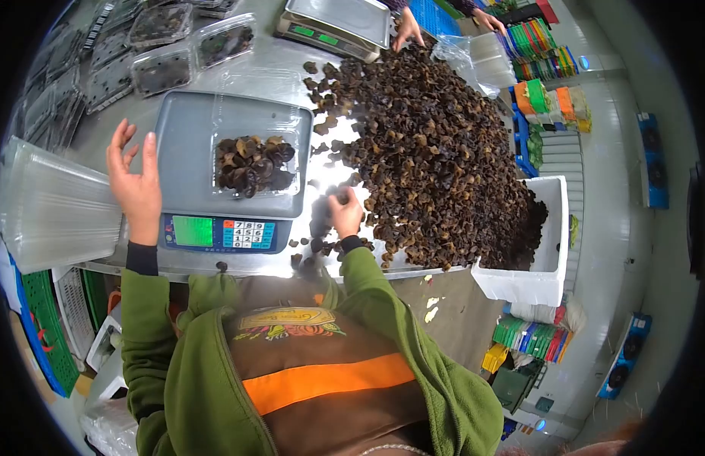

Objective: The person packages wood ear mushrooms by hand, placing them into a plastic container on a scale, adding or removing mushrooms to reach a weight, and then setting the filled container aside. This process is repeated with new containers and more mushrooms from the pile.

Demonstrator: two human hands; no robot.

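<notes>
My left hand (137,181) is raised at the left edge of the scale (185,137), fingers spread and holding nothing. On the scale's grey pan rests a clear plastic tray (218,181) with a small heap of dark brown wood ear mushrooms (252,163). My right hand (346,215) is between the scale and a large pile of wood ear mushrooms (443,152), its fingers closed on a dark piece at the fingertips, partly blurred. The scale's green display and keypad face me. Loose pieces lie below and beside my right hand.
Filled, lidded clear boxes (162,70) crowd the upper left. Nested clear trays (60,201) stand left of my left hand. A second scale (337,26) is at the top, near a co-worker's hands (408,30). A white foam box (554,228) sits at the pile's right edge.
</notes>
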